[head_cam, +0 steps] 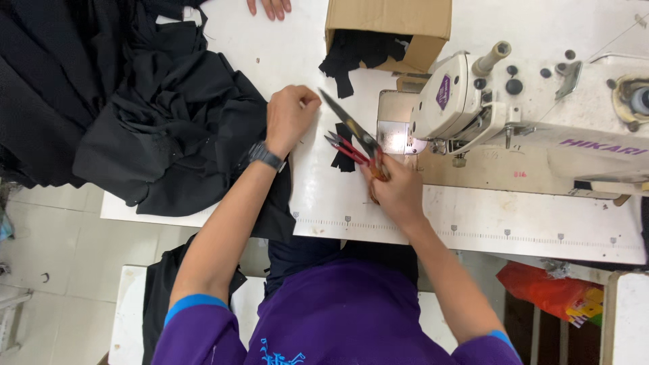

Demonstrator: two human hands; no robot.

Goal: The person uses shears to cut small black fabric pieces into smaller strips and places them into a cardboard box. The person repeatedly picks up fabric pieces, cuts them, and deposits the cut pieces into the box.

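Setting: garment sewing workshop. Evidence: industrial sewing machine (541, 115) mounted on white tabletop (473, 223) with ruler marks along its front edge; heap of black fabric (162, 128) at left; cardboard box (392, 30) holding black offcuts; scissors (351, 128) and red thread snips (346, 150) at hand.

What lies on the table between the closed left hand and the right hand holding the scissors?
In the head view, between left hand and right hand lie red-handled thread snips on a small black fabric scrap; large scissors angle above them.
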